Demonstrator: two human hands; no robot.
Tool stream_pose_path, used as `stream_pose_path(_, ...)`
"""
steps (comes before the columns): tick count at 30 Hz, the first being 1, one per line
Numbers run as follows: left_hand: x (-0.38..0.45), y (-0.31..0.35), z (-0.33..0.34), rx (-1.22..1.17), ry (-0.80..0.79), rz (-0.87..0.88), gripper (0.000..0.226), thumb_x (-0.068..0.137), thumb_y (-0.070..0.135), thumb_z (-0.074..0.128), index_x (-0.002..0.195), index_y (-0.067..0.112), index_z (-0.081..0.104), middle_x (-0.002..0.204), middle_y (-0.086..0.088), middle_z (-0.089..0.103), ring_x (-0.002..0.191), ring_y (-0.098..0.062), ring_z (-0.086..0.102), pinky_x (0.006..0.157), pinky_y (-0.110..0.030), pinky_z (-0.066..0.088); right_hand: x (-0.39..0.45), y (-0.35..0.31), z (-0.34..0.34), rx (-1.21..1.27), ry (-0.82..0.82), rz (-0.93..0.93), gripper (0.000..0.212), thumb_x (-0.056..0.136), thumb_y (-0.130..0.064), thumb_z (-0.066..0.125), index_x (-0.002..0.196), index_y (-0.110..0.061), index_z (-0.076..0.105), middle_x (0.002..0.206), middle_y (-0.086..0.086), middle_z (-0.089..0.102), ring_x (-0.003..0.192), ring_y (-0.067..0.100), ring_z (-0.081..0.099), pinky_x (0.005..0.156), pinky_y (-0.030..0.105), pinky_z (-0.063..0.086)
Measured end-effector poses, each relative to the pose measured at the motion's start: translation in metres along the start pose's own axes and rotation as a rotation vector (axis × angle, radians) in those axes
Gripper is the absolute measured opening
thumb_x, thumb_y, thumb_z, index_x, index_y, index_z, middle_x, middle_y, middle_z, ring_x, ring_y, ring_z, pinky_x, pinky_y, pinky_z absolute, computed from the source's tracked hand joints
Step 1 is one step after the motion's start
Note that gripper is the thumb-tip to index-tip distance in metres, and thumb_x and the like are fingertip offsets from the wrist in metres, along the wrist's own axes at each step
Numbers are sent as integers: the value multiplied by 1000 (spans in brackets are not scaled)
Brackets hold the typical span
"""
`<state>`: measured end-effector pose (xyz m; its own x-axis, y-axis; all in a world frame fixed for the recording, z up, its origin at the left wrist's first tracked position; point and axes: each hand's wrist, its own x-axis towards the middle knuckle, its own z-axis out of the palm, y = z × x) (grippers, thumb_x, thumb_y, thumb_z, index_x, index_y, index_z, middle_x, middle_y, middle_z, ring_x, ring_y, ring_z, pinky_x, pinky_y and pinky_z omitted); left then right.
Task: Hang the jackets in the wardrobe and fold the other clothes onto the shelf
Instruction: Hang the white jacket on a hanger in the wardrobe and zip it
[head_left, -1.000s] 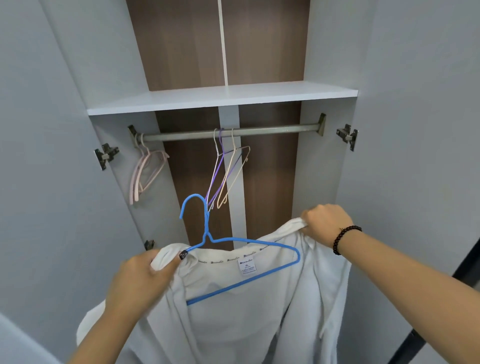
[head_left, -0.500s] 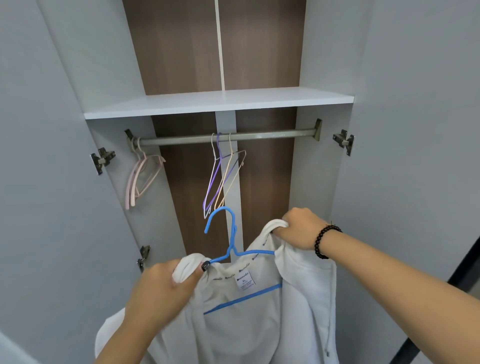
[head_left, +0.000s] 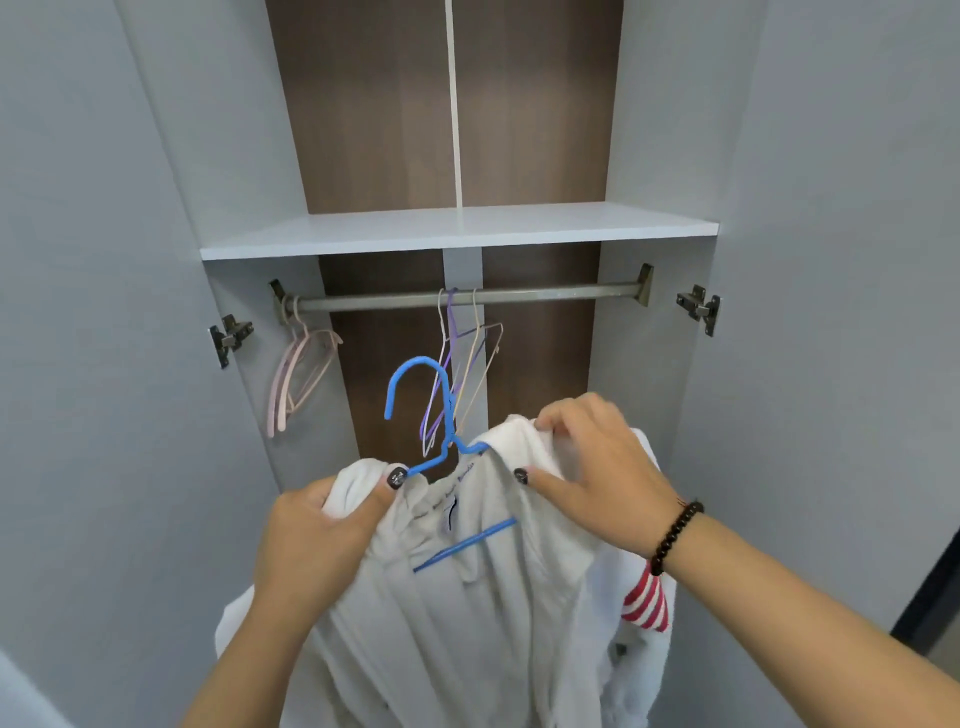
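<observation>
While both hands pinch its shoulders, left hand and right hand, the white jacket (soft, light, slumping) hangs on the blue hanger below the rail; best held at the hook.

A home bedroom or dressing corner, seen at an open built-in wardrobe: grey doors swung wide at 9 and 3 o'clock on metal hinges, a wood-grain back panel at 12, a white shelf above a metal hanging rail, with thin pastel hangers on it.
</observation>
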<state>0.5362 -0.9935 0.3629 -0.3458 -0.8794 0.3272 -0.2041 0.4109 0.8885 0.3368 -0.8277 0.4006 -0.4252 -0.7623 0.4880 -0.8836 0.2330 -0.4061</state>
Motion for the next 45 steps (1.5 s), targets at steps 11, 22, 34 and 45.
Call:
stream_pose_path(11,17,0,19,50,-139,72,31,56,75,62,69,48,69,63,14,68,66,-15,65,67,-39,56,-14,12,7,-301,-118,-77,27,100,-43,29,83,-24,35,76,-13,43,66,12,40,60,28,26)
stream_pose_path(22,1,21,99,164,-156,370,27,90,48,56,87,22,64,69,11,57,68,-14,58,63,-26,46,-32,16,9,-310,-10,168,38,96,-51,33,65,-31,25,55,-13,38,53,11,38,48,24,26)
stream_pose_path(34,15,10,196,-255,-547,85,62,80,34,74,118,59,31,99,55,50,92,24,52,69,-1,42,15,95,-10,-221,290,525,49,92,-48,47,56,-19,32,45,-3,39,48,10,40,45,27,28)
stream_pose_path(45,109,-29,320,-248,-625,-140,5,88,23,68,84,26,65,74,2,67,67,-9,62,55,-11,44,128,211,-3,-79,393,707,48,94,-41,47,56,-17,30,51,-4,37,51,19,37,47,29,24)
